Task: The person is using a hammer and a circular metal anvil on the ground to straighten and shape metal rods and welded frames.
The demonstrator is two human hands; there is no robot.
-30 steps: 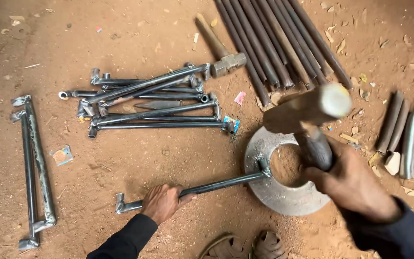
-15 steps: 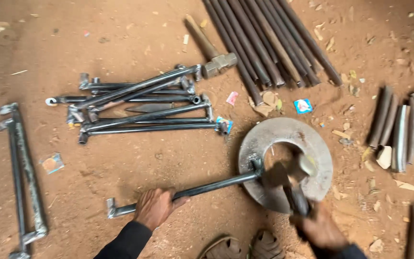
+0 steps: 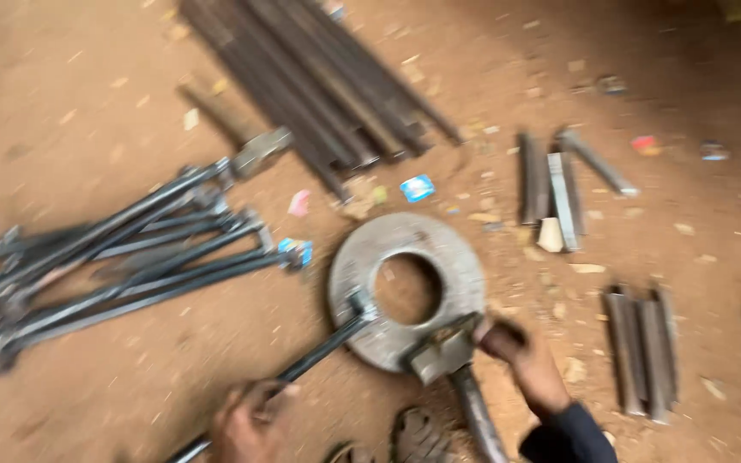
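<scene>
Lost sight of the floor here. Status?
Left hand grips rod, tip on ring plate. Right hand by hammer, head resting on plate. Nothing in the way.

Small blue-and-white wrapper (image 3: 418, 188) flat on the dirt floor, just beyond the far rim of the metal ring (image 3: 362, 257); pale pink scrap (image 3: 299, 203) left of it; blue label (image 3: 296, 251) near the rod ends; red scrap (image 3: 645, 143) toward the far right; all blurred.

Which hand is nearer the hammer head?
Right. The right hand sits beside the hammer head on the ring; the left hand grips the rod, farther away.
</scene>
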